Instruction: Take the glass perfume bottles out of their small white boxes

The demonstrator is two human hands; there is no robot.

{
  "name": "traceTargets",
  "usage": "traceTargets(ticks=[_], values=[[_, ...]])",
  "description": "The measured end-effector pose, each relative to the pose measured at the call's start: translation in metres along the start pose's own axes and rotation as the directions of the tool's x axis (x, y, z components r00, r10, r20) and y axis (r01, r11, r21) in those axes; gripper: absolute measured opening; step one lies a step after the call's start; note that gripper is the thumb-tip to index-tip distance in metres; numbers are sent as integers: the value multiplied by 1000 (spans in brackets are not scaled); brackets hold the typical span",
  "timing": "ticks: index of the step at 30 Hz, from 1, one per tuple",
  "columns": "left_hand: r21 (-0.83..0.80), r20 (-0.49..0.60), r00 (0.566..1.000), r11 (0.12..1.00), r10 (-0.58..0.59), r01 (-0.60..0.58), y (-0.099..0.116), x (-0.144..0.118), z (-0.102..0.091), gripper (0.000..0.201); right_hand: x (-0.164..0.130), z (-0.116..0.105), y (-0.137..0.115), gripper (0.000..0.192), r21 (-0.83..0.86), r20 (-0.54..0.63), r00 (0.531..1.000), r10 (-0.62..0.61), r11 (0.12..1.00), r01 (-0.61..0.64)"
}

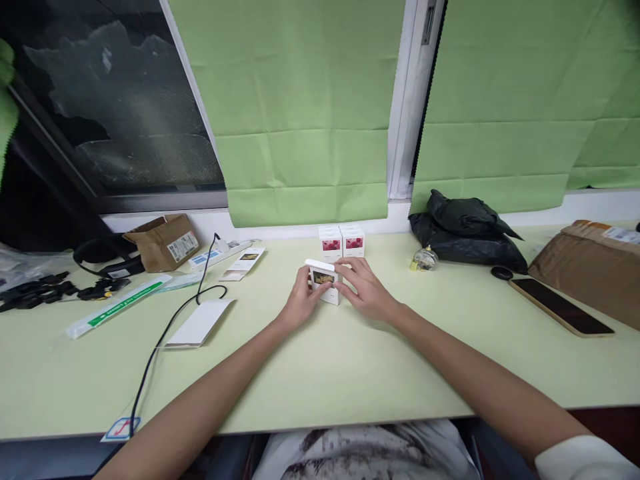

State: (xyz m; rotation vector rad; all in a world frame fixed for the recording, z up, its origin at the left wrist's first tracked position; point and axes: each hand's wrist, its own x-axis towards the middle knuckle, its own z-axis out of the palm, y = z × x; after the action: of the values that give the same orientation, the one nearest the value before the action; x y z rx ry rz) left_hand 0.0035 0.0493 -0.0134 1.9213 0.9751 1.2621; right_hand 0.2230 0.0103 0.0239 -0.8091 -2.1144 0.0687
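While the white box (pixel 333 297) is held by the left hand (pixel 299 298), fingers closed about its side, its upper edge and front are touched by the right hand (pixel 367 291), fingers loosely spread; whether these grip cannot be told. Two-handed support is presumably used for steadiness. The box is located mid-surface (pixel 345 373), before pink-printed cartons (pixel 353 244). A phone (pixel 563 307) is laid farther right; green curtains (pixel 310 133) are hung behind

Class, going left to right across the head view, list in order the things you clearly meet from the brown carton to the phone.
Brown carton → flat picture card → left hand → white box → right hand → small glass bottle → phone.
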Motion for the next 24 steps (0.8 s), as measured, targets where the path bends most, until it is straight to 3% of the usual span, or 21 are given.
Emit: traceTargets(ticks=[4,8,13,17,24], values=[[17,21,996,996,86,-86,14,-3,-3,69,1,1,2,41,68,26,1000,10,998,-12],[-16,76,995,998,62,-61,19,-5,-2,71,-1,5,5,27,134,-58,996,64,989,-56],[-11,28,997,998,65,-65,18,-5,1,92,-4,7,6,15,105,-101,994,28,994,-18],[48,-14,995,994,101,-101,21,-6,2,86,-3,2,-2,22,135,-41,999,-1,991,7],[-62,-13,996,994,92,-93,19,-5,7,80,1,-2,-8,34,225,-109,987,114,971,-87]])
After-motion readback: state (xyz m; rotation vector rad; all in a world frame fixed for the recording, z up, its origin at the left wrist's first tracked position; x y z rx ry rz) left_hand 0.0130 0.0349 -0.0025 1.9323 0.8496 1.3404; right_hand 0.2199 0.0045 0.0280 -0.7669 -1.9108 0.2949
